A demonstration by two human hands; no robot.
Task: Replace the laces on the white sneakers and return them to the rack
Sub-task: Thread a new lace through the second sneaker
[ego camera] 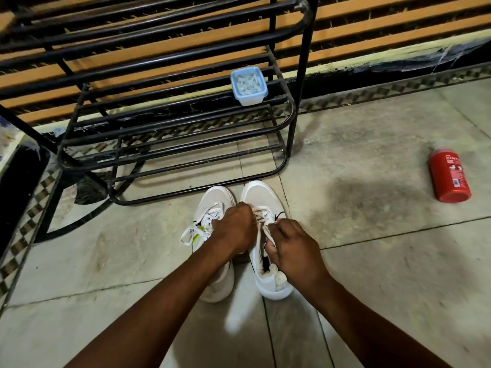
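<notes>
Pinching flat white lace (261, 212) with my left hand (233, 227) and right hand (295, 248); white mesh sneaker (263, 196) toe-away, long axis toward black metal rack (301, 102).

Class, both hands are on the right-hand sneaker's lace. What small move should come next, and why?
Probably pull the lace ends snug: the left hand and right hand both grip it above the right sneaker, whose eyelet crossings look threaded already.
</notes>
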